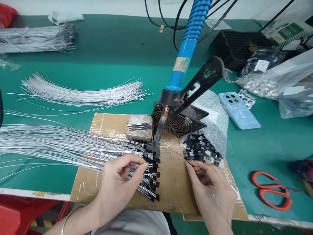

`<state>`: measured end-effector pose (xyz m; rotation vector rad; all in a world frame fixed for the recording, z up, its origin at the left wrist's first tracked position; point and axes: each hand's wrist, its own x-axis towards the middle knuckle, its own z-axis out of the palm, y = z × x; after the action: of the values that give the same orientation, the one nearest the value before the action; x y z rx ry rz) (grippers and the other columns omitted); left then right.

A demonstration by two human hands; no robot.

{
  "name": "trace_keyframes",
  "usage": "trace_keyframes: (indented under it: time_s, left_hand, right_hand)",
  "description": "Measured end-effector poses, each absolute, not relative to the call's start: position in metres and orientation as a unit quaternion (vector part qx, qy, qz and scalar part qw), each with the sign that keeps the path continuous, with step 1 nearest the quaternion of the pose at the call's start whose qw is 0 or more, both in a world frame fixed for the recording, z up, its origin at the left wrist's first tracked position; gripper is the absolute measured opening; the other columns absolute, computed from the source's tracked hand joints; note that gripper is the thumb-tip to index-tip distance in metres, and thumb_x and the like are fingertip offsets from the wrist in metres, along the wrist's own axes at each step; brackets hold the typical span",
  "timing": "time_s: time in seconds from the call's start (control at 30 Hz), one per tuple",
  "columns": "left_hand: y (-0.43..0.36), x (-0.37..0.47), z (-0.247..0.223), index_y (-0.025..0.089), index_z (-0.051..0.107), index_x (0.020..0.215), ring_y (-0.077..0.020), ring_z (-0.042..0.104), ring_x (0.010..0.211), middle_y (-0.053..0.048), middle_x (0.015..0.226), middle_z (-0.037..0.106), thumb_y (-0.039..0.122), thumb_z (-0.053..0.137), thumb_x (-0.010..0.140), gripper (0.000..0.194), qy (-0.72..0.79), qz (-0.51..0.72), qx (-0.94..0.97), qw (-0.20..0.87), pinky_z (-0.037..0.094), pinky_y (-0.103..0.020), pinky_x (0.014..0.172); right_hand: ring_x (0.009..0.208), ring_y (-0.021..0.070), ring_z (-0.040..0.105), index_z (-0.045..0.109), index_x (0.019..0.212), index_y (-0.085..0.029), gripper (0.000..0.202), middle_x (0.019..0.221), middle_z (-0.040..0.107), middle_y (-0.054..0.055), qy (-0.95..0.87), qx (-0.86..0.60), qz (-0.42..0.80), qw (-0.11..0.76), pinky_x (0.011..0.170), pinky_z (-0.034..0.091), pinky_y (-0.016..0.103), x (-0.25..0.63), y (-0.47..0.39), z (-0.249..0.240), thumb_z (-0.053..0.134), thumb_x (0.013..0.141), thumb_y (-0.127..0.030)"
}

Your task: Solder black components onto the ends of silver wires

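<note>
My left hand is closed in a pinch over the capped ends of a bundle of thin silvery wires; a wire appears to run between its thumb and forefinger. Small black end pieces sit on the wires' right ends. At the near edge of a pile of small black plastic pieces, my right hand has thumb and forefinger drawn together; what they hold, if anything, is too small to make out. Between the hands, a blue-handled soldering iron hangs tip-down from a black bracket.
Cardboard lies under the work. Behind it are a black fan and a wrapped block with metal rods. Orange-handled scissors and a blue phone lie right. More wires lie at the left.
</note>
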<state>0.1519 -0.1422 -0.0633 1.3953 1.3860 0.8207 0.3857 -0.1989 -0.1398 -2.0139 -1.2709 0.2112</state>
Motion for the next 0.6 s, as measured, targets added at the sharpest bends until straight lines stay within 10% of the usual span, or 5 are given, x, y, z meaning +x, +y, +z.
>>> trace_keyframes:
  time_s: [0.6]
  left_hand:
    - [-0.140,0.149,-0.059,0.019,0.073,0.077,-0.0098,0.023,0.049,0.005,0.053,0.051,0.026,0.064,0.091,0.018,0.582,0.317,0.604,0.441,0.019,-0.027,0.045]
  right_hand:
    - [0.062,0.0168,0.077,0.087,0.081,-0.026,0.009,0.078,0.081,0.003,-0.325,-0.695,0.294,0.569,0.062,0.066,0.021,0.352,-0.189,-0.101,0.093,0.074,-0.028]
